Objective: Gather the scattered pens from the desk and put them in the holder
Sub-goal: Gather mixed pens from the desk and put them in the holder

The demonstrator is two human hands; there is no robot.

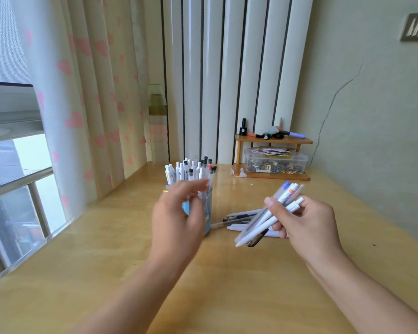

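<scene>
Beside the holder (203, 208), your open left hand (179, 213) is hovering; your right hand (307, 227) is gripping pens (270, 215) — feed them tips-down.

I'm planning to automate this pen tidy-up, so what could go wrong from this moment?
The holder already looks packed with upright pens, so the bundle gripped in the right hand may jam or knock it over. The left hand is blurred at the holder and may not be steadying it. More pens lie on the desk beside it.
</scene>
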